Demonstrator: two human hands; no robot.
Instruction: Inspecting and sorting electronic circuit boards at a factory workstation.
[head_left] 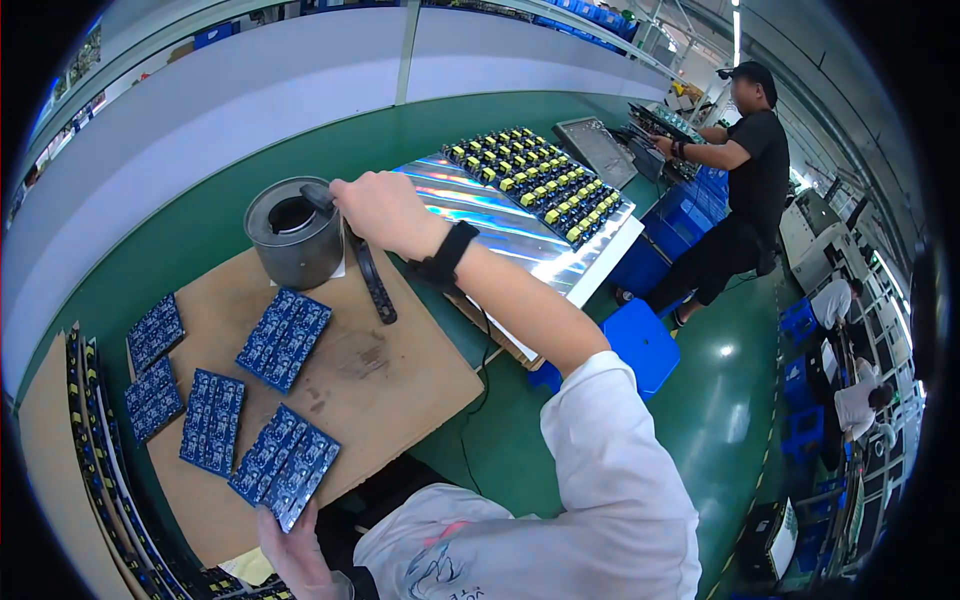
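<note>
My left hand (292,552), in a pale glove, grips the lower edge of a blue circuit board (285,462) at the near side of the cardboard sheet. My right hand (385,210) is closed on a small dark grey piece (319,197) over the rim of a round grey metal pot (290,255); its kind I cannot make out. The pot has a dark round opening in its top. Below my right hand a black strip-like tool (374,285), perhaps a brush, lies on the cardboard. Several similar boards lie to the left, one being a board (284,338) in front of the pot.
The brown cardboard (420,370) covers the bench. To the right, a shiny silver sheet (480,215) bears rows of boards with yellow parts (545,180). More boards stand edge-up at left (90,440). A blue stool (640,345) and a co-worker (752,150) are beyond.
</note>
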